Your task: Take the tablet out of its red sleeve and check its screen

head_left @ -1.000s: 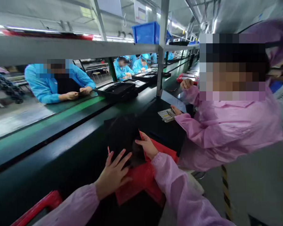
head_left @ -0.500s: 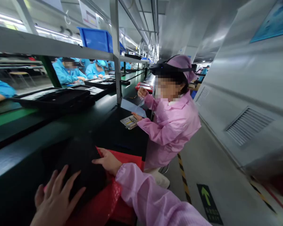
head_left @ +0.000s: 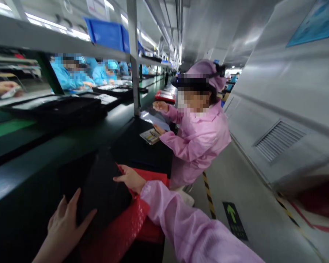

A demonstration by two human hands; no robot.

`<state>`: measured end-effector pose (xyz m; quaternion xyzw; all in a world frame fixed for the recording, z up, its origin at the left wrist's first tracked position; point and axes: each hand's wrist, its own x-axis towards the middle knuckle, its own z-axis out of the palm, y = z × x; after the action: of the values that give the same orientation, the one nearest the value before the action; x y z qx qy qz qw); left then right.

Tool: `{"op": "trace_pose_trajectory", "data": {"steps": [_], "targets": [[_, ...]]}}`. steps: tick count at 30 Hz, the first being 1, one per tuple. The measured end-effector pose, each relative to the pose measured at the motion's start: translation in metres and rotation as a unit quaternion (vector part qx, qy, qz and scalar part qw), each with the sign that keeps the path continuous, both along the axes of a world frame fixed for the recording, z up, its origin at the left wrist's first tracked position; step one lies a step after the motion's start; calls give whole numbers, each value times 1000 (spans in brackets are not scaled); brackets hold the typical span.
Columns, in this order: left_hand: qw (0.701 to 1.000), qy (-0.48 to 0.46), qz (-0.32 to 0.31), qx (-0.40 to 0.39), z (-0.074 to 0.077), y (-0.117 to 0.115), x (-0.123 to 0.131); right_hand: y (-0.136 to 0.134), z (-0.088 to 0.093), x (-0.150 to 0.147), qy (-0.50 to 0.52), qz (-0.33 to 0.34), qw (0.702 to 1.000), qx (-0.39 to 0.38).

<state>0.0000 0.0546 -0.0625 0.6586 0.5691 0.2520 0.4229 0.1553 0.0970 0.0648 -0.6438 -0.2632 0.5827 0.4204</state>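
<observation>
A flat black panel [head_left: 104, 190] lies on the dark bench, its near end inside a red bubble-wrap bag [head_left: 117, 233]. My left hand [head_left: 67, 219] grips the panel's near left edge, thumb lying on top. My right hand [head_left: 130, 179] rests on the panel's right edge where the red bag opens, fingers curled over the bag's rim. My pink sleeve runs back toward the lower right.
A co-worker in a pink coat and cap [head_left: 197, 138] stands just beyond at the same bench, hands on a small card [head_left: 150, 136]. Black trays [head_left: 57, 106] sit on the green conveyor. People in blue sit across. A blue bin [head_left: 106, 34] tops the shelf. An aisle with floor markings lies right.
The view swung right, then settled. My left hand slid from the panel's top to its near left edge. The panel sits slightly further out of the red bag.
</observation>
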Motion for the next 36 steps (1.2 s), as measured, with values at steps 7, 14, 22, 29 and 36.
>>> {"op": "trace_pose_trajectory", "data": {"steps": [7,14,22,29,36], "targets": [[999,-29,-8,-36,17,6,6,3,-2,11,-32,31,999,-28],[999,-40,-11,-28,12,9,2,3,-7,11,-45,40,998,-26],[999,-42,-14,-7,6,8,1,2,-3,6,-25,23,999,-14],[997,-75,3,-12,5,5,-3,1,-3,4,-3,7,1000,12],[939,-287,171,-84,-11,10,-10,4,-7,7,-18,-61,995,74]]}}
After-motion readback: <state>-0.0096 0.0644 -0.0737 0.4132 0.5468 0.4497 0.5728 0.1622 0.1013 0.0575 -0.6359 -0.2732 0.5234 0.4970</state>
